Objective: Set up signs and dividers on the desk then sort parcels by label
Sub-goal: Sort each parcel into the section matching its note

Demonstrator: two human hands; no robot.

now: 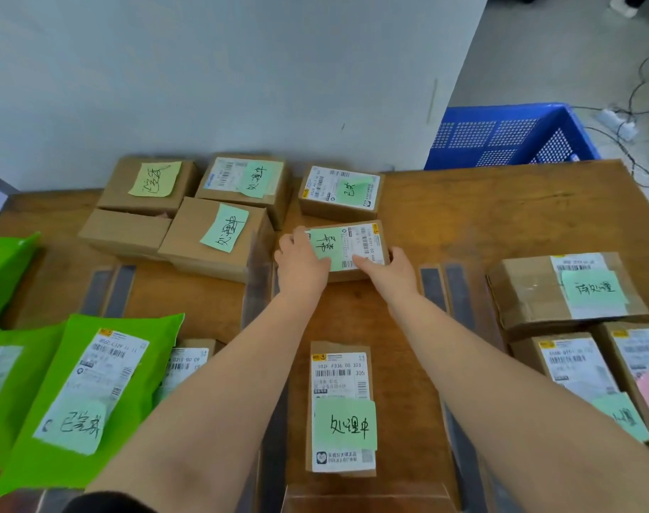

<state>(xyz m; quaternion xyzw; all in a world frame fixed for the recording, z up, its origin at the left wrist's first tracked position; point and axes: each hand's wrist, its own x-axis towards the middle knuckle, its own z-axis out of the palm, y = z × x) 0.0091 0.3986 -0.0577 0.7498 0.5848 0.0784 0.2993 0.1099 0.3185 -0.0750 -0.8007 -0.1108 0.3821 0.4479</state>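
Left hand [303,261]: arm extended forward, fingers curled over the left end of a small brown cardboard parcel with green sticky note [347,249]. Right hand [389,270]: arm extended, fingers gripping the parcel's right end. Parcel rests mid-desk on the wooden desk [500,216], just before another labelled brown box [339,192].

A small brown box [347,249] with a white label and a green note is lying flat on the desk [463,216], just in front of another box [339,192]. A long box [341,409] is lying nearer, well apart.
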